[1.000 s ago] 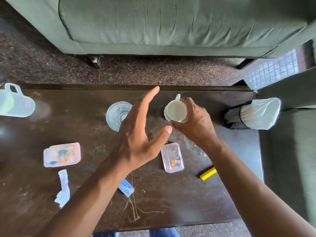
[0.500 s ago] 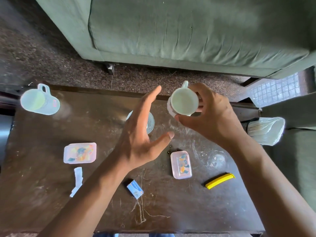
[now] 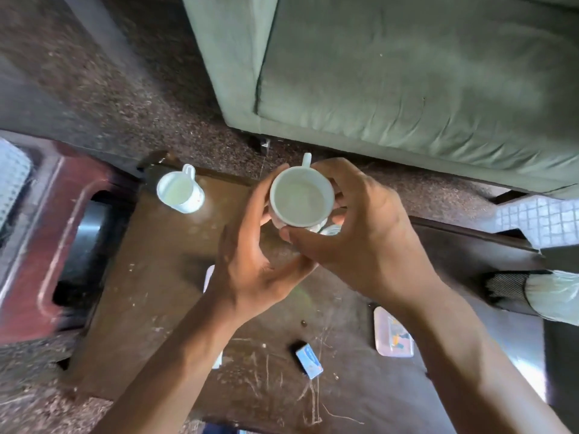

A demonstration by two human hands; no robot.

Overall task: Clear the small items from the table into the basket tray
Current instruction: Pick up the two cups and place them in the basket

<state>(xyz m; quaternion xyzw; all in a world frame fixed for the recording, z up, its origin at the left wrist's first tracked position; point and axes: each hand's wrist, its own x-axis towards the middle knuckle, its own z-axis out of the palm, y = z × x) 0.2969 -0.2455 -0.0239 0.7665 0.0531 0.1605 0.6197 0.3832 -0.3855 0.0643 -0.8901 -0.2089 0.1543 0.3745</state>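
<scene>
Both hands hold a white mug (image 3: 299,200) in the air above the dark wooden table (image 3: 163,277), its handle pointing away from me. My right hand (image 3: 369,236) grips it from the right, thumb under the near side. My left hand (image 3: 250,261) cups it from the left and below. A second white mug (image 3: 180,192) stands at the table's far left corner. A small blue box (image 3: 308,360) lies near the front. A pink-lidded clear box (image 3: 391,335) lies to its right, partly behind my right forearm. A red basket tray (image 3: 40,245) sits left of the table.
A green sofa (image 3: 407,73) stands beyond the table across a strip of dark carpet. A black mesh holder with a white plastic bag (image 3: 532,292) lies at the table's right edge. A glass (image 3: 332,230) peeks out under the held mug.
The mug was lifted and brought left toward my left hand, which has closed onto it. The view has swung left, bringing the red tray into sight.
</scene>
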